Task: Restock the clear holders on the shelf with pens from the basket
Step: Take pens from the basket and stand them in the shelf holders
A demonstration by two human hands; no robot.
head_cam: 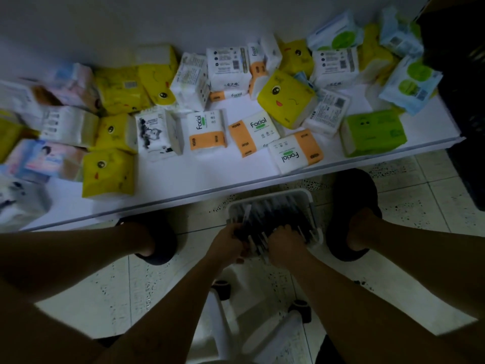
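Fingers (pixel 284 229) of the right hand (pixel 284 245) and left hand (pixel 228 243) curl into the pens (pixel 273 216), the left gripping a few and the right's hold unclear, in the basket (pixel 270 194) on the floor, whose pens stretch away toward twelve o'clock, long axes roughly twelve-to-six, both hands equally near.

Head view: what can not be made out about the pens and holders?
Clear holders: none shows in the head view.
Pens in the basket: dim light and both hands hide their number.
Left hand, right hand: fingers sunk among pens; grip unclear.
Tissue packs at left edge: blurred.
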